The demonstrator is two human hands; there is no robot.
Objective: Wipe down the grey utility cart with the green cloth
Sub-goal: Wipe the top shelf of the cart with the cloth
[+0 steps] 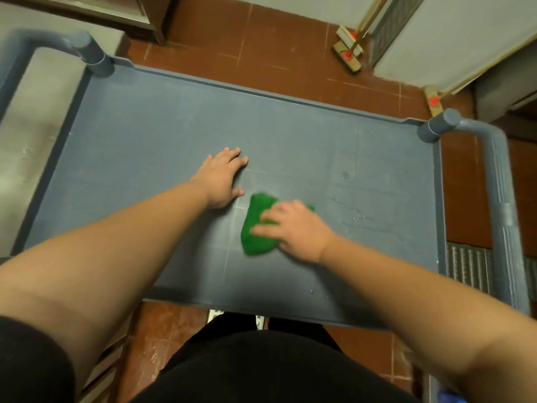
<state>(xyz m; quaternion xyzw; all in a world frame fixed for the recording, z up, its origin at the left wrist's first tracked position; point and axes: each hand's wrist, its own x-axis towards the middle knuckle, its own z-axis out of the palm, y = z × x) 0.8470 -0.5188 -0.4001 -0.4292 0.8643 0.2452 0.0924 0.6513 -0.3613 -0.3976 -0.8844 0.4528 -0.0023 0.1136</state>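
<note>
the person stands at the near long edge of the grey utility cart, looking down on its flat top shelf. the left hand lies flat on the shelf near the middle, fingers straight and slightly spread, holding nothing. just beside it, toward the right and a little nearer the person, the right hand presses down on the green cloth, which is bunched into a lump on the shelf surface; the fingers lie across the top of the cloth, gently bent over it (the hand is blurred, so how tightly it grips cannot be told). the cloth sticks out from under the hand on the left side. a few small wet spots show on the shelf to the right of the cloth. tubular grey handles rise at both ends of the cart. beyond the cart, on the red tiled floor, brooms lean against a pale wall.
</note>
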